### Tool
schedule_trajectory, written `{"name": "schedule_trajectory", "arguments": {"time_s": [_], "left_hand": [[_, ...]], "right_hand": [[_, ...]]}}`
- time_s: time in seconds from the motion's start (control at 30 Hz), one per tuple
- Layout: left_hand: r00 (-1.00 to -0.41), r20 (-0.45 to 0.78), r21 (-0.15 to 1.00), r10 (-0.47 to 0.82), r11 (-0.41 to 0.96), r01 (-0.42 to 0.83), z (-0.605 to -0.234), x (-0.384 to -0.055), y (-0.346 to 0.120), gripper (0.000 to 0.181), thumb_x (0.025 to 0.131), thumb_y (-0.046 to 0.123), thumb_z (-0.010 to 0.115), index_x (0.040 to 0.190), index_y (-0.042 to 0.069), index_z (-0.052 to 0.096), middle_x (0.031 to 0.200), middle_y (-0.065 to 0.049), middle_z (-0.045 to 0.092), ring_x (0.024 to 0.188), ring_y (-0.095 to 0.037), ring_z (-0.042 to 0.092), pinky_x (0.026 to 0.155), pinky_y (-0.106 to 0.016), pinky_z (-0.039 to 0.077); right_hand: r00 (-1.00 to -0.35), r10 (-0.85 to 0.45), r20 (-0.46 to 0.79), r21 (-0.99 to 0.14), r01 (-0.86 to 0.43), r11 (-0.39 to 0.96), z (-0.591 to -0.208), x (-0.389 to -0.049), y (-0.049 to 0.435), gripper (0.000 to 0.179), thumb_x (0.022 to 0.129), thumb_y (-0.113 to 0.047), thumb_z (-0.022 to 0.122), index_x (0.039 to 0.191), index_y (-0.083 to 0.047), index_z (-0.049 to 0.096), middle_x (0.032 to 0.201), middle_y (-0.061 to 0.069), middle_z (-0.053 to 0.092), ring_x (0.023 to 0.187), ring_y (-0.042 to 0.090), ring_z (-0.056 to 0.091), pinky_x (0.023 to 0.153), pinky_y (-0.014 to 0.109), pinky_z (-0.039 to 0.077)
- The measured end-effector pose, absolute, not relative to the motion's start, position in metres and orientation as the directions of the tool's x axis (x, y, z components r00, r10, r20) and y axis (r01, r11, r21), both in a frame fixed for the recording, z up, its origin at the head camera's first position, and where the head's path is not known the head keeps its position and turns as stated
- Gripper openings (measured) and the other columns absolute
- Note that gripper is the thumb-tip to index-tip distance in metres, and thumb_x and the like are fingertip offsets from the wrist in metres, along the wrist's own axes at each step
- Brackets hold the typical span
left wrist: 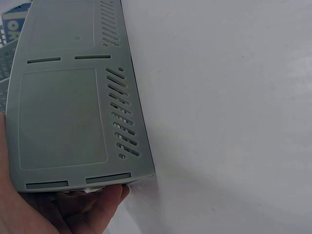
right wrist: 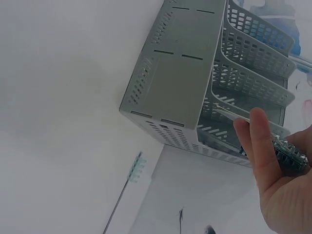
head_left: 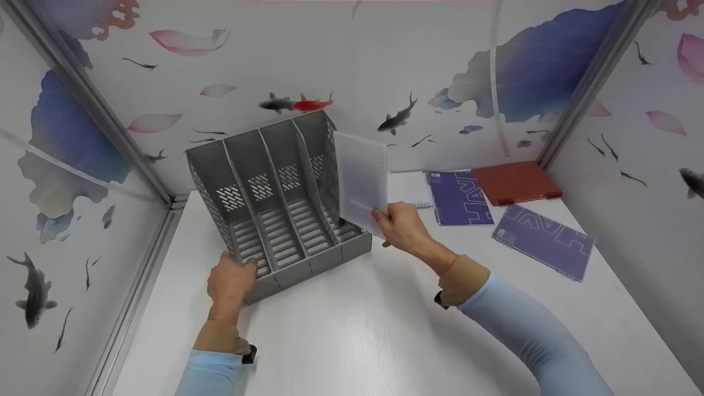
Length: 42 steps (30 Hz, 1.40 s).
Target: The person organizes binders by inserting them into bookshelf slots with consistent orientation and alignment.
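Note:
A grey file rack (head_left: 325,254) with four tall slots stands at an angle on the white table, its slotted floor visible. My left hand (head_left: 231,280) grips its front left corner, thumb over the front wall and fingers against the outer side; the left wrist view shows those fingers (left wrist: 105,207) at the rack's end. A spiral notebook (head_left: 363,176) with a frosted cover is pinched upright by my right hand (head_left: 404,228) near its lower right edge. It stands at the rightmost slot, its lower edge overlapping the slot's front. The right wrist view shows its dark coil (right wrist: 288,155) beside my palm.
Right of the rack lie a white spiral notebook (head_left: 410,187), a purple notebook (head_left: 459,198), a red-brown notebook (head_left: 517,184) and, closer to me, another purple notebook (head_left: 544,242). Patterned wall panels (head_left: 352,66) enclose the table (head_left: 341,330) at the back and sides.

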<state>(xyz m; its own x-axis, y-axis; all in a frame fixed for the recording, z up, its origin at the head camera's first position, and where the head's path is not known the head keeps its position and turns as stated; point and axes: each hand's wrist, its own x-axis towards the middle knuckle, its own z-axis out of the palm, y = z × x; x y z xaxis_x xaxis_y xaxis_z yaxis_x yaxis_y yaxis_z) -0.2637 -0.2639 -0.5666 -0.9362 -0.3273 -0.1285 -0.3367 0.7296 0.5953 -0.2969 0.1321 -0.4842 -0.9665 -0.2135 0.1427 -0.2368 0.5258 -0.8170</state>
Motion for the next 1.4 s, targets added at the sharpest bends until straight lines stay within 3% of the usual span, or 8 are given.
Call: {"name": "schedule_trajectory", "arguments": {"time_s": [0.27, 0.4, 0.73, 0.83, 0.93, 1.03, 1.23, 1.4], "left_hand": [[-0.941, -0.109, 0.596, -0.32, 0.736, -0.319, -0.569, -0.263, -0.263, 0.074, 0.107, 0.041, 0.059, 0.153, -0.015, 0.051, 0.128, -0.038, 0.075, 0.106, -0.049, 0.08, 0.082, -0.055, 0.062], [-0.94, -0.099, 0.6, -0.328, 0.734, -0.319, -0.569, -0.263, -0.263, 0.071, 0.106, 0.041, 0.06, 0.152, -0.013, 0.052, 0.128, -0.037, 0.075, 0.108, -0.049, 0.079, 0.084, -0.056, 0.061], [-0.937, -0.126, 0.596, -0.324, 0.73, -0.333, -0.568, -0.262, -0.264, 0.075, 0.107, 0.042, 0.058, 0.158, -0.013, 0.047, 0.137, -0.038, 0.072, 0.117, -0.052, 0.077, 0.092, -0.059, 0.061], [-0.937, -0.13, 0.595, -0.323, 0.731, -0.334, -0.568, -0.262, -0.264, 0.076, 0.107, 0.042, 0.058, 0.158, -0.013, 0.047, 0.139, -0.038, 0.071, 0.12, -0.054, 0.076, 0.094, -0.061, 0.061], [-0.936, -0.137, 0.592, -0.324, 0.73, -0.34, -0.568, -0.262, -0.263, 0.075, 0.107, 0.042, 0.058, 0.157, -0.013, 0.048, 0.139, -0.038, 0.071, 0.122, -0.054, 0.075, 0.095, -0.061, 0.06], [-0.934, -0.144, 0.587, -0.328, 0.731, -0.348, -0.568, -0.262, -0.262, 0.077, 0.107, 0.042, 0.057, 0.158, -0.013, 0.046, 0.142, -0.039, 0.069, 0.125, -0.056, 0.073, 0.097, -0.062, 0.06], [-0.938, -0.11, 0.59, -0.329, 0.738, -0.328, -0.568, -0.262, -0.261, 0.072, 0.106, 0.041, 0.06, 0.153, -0.014, 0.052, 0.133, -0.037, 0.074, 0.115, -0.052, 0.078, 0.088, -0.058, 0.063], [-0.937, -0.101, 0.59, -0.333, 0.739, -0.326, -0.567, -0.262, -0.261, 0.071, 0.106, 0.04, 0.06, 0.152, -0.013, 0.053, 0.131, -0.036, 0.075, 0.112, -0.05, 0.079, 0.087, -0.056, 0.063]], "right_hand": [[-0.979, -0.167, 0.117, -0.807, -0.192, 0.559, -0.485, -0.313, 0.116, 0.039, 0.115, -0.019, 0.06, 0.113, 0.016, 0.077, 0.1, 0.035, 0.08, 0.077, 0.046, 0.085, 0.053, 0.028, 0.062], [-0.986, -0.136, 0.093, -0.804, -0.155, 0.574, -0.486, -0.319, 0.107, 0.039, 0.115, -0.02, 0.059, 0.103, 0.013, 0.078, 0.093, 0.031, 0.079, 0.075, 0.043, 0.084, 0.053, 0.027, 0.062], [-0.997, -0.061, 0.056, -0.755, -0.082, 0.65, -0.487, -0.33, 0.092, 0.038, 0.113, -0.02, 0.057, 0.105, 0.008, 0.081, 0.089, 0.025, 0.082, 0.062, 0.028, 0.082, 0.048, 0.023, 0.057], [-0.996, -0.057, 0.076, -0.727, -0.094, 0.681, -0.487, -0.334, 0.087, 0.039, 0.112, -0.019, 0.057, 0.086, 0.001, 0.079, 0.074, 0.014, 0.077, 0.054, 0.018, 0.074, 0.046, 0.02, 0.05], [-0.994, -0.061, 0.089, -0.698, -0.106, 0.708, -0.488, -0.337, 0.083, 0.044, 0.112, -0.019, 0.058, 0.07, -0.009, 0.065, 0.059, 0.0, 0.062, 0.048, 0.009, 0.059, 0.045, 0.019, 0.04], [-0.995, -0.06, 0.076, -0.699, -0.096, 0.708, -0.489, -0.34, 0.078, 0.042, 0.112, -0.019, 0.057, 0.071, -0.011, 0.062, 0.06, -0.006, 0.053, 0.049, 0.008, 0.053, 0.045, 0.018, 0.04], [-0.998, -0.038, 0.059, -0.681, -0.067, 0.729, -0.491, -0.344, 0.07, 0.037, 0.112, -0.02, 0.058, 0.088, 0.001, 0.077, 0.073, 0.005, 0.07, 0.059, 0.011, 0.057, 0.05, 0.021, 0.043], [-0.997, -0.038, 0.064, -0.712, -0.072, 0.698, -0.494, -0.348, 0.064, 0.036, 0.11, -0.02, 0.055, 0.075, -0.013, 0.057, 0.068, -0.002, 0.054, 0.06, 0.012, 0.049, 0.052, 0.025, 0.038]]}}
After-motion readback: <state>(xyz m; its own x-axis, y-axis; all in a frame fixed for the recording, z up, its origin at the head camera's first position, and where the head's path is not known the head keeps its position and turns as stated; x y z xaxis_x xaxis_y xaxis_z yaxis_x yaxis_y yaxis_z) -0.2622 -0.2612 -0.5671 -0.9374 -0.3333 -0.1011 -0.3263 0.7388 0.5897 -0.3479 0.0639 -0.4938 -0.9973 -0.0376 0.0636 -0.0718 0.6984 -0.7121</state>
